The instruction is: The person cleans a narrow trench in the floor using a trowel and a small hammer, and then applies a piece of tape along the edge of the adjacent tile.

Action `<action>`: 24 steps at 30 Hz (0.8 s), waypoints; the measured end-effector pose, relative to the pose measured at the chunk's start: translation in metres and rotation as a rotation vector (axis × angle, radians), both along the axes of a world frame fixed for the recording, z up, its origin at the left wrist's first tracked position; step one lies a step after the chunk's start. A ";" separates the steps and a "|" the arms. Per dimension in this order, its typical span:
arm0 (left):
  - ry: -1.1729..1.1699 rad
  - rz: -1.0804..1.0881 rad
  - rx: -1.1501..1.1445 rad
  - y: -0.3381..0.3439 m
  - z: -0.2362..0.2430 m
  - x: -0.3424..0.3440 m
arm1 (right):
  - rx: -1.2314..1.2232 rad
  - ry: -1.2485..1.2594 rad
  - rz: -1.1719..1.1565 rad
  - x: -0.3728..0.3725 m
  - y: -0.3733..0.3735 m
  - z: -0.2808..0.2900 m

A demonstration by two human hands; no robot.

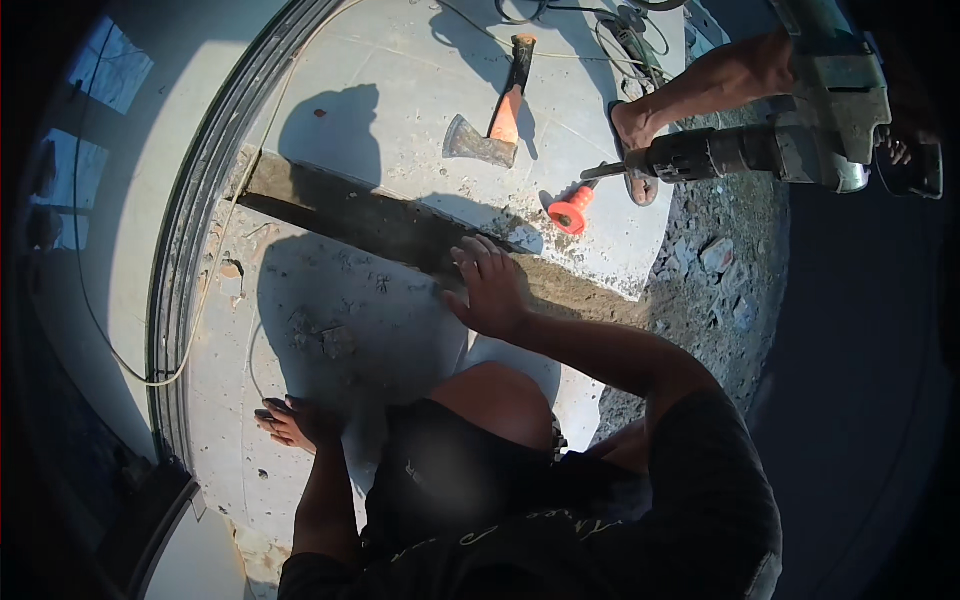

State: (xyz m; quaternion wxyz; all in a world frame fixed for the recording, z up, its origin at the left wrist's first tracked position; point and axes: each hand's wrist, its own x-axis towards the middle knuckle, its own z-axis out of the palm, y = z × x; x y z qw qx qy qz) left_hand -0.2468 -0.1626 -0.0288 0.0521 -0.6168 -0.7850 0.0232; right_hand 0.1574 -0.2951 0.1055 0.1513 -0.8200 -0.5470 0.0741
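My left hand lies on the pale tiled slab, its fingers spread and nothing in them. Over the edge of a narrow trench cut through the slab, my right hand is held with its fingers stretched out, also holding nothing. Whether it touches the soil there I cannot tell. Beyond the trench lies a hatchet with an orange and black handle. To its right is a chisel with a red hand guard.
At the right, a power hammer with a pointed bit extends over the slab beside another person's sandalled foot. Rubble borders the slab. A door track curves along the left with a thin cable; broken chips lie near me.
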 end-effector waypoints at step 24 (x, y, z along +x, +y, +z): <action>-0.193 -0.197 0.164 0.010 0.017 -0.017 | -0.265 0.306 0.494 -0.023 -0.264 0.045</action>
